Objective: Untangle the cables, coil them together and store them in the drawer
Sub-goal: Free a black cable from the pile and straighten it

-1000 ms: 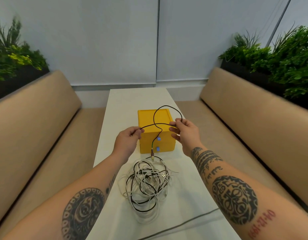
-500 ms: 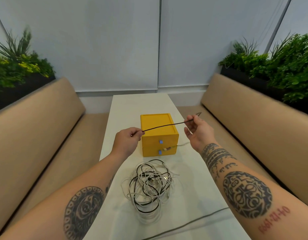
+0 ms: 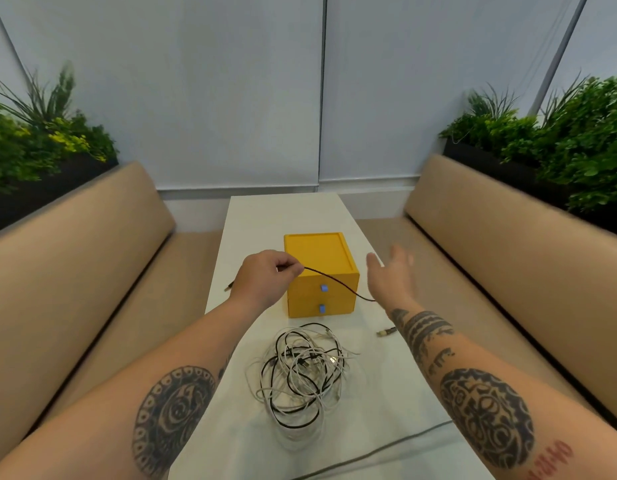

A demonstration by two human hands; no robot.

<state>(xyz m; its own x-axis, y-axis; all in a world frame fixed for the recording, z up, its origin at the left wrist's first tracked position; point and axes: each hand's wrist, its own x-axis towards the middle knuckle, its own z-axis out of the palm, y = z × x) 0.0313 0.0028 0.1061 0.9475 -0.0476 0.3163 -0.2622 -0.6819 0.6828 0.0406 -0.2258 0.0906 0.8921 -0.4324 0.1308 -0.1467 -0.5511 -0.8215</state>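
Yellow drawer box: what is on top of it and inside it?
Nothing lies on the visible top of the yellow drawer box; the left hand, pinching a black cable, covers its near-left corner. Both drawers are shut, so their contents cannot be seen.

Office or café lounge booth: tan padded benches (image 3: 75, 258) (image 3: 515, 244) at 9 and 3 o'clock flank a white table (image 3: 286, 213), planters (image 3: 40, 181) (image 3: 501, 168) behind them, blinds (image 3: 231, 81) at 12.

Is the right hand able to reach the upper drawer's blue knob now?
Probably yes: the right hand is open beside the box, though the black cable crosses just by the knob.
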